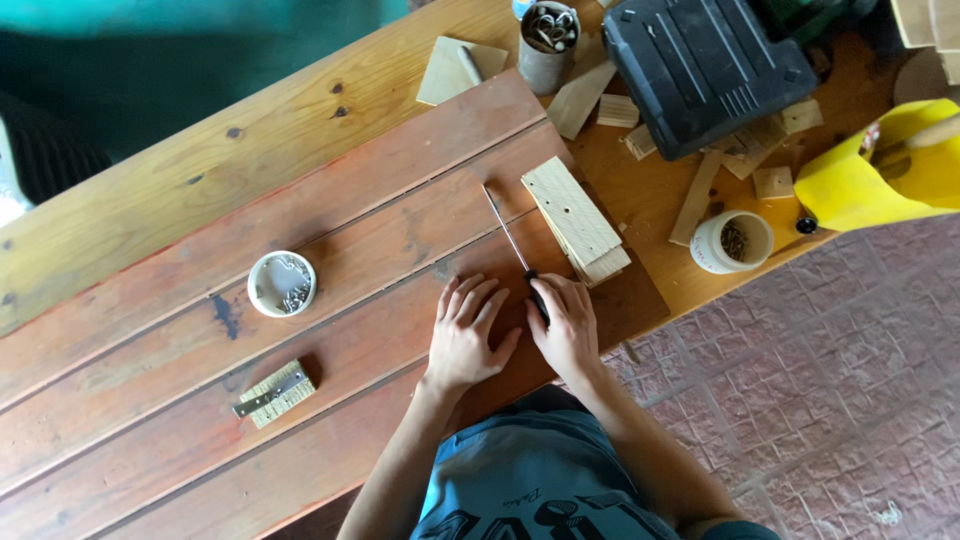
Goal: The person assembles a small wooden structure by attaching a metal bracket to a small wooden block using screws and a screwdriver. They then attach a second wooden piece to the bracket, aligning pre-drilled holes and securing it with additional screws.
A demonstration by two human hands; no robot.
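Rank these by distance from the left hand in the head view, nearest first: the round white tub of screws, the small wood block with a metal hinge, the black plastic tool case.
1. Round white tub of screws: on the red planks, off to the outer side of the left hand.
2. Small wood block with a metal hinge: beyond the tub, nearer the table's front edge.
3. Black plastic tool case: far across the table, past the right hand.

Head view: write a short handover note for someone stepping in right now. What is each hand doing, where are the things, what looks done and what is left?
Left hand: flat on the reddish board, holding nothing.
Right hand: closed on the dark handle of the screwdriver, whose shaft lies on the board, tip pointing away.
Stacked wood block: just right of the shaft, holes in its top face.
White tub of screws: on the board, to the left.
Small block with metal hinge: lower left.
Done: hinge sits on the small block; fastening unclear.
Left: stacked block carries no hardware.
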